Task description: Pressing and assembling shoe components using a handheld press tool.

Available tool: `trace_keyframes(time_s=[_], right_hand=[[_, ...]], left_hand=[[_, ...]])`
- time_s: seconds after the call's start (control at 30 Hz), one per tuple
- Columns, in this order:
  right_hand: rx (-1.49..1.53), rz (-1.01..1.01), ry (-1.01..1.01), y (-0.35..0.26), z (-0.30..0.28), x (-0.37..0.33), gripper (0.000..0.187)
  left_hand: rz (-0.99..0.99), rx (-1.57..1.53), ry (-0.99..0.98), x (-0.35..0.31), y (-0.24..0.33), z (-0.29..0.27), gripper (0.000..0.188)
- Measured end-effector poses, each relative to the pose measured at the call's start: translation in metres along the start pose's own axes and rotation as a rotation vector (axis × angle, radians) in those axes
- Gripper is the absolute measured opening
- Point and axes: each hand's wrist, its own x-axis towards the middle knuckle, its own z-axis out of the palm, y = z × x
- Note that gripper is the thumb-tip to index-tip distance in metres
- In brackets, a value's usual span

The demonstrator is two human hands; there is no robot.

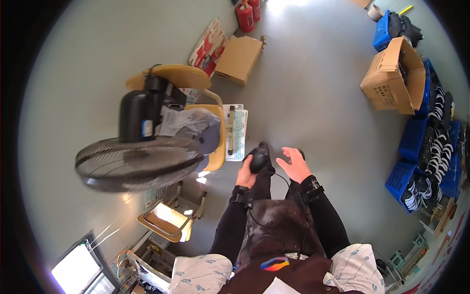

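My left hand (246, 172) is closed around a rounded black object (259, 160) with a smooth, dark surface. Its exact kind is hard to make out, and it overlaps my dark trouser leg and shoe below. To its right, my right hand (294, 166) is held out with fingers apart and somewhat curled, holding nothing. Both wrists wear black straps, and thin black cables run from them over a dark brown apron (274, 220).
A black fan (137, 161) juts out at left, beside a yellow-framed chair (220, 142) carrying plastic bags. A cardboard box (240, 59) lies ahead near red fire extinguishers (245, 17). Blue crates (413, 139) of black shoes and an open carton (387, 83) line the right.
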Motion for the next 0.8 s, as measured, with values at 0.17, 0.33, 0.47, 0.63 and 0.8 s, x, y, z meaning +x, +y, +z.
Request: trace_keyframes(time_s=[0.17,0.33,0.47,0.63,0.8], right_hand=[[0.079,0.000,-0.031,0.092,-0.005,0.046,0.040],[0.034,0.222,-0.096,0.168,-0.046,0.068,0.029],[0.014,0.213,-0.008,0.231,-0.072,0.074,0.027],[0.112,0.326,0.019,0.265,-0.092,0.082,0.024],[0.061,0.226,-0.049,0.255,-0.091,0.094,0.023]], left_hand=[[0.250,-0.071,0.489,0.106,-0.014,-0.158,0.062],[0.542,1.242,0.816,0.195,-0.011,-0.324,0.065],[0.496,0.669,0.757,0.275,0.063,-0.402,0.063],[0.785,1.885,0.615,0.348,0.036,-0.386,0.065],[0.890,2.088,0.630,0.336,0.063,-0.388,0.063]])
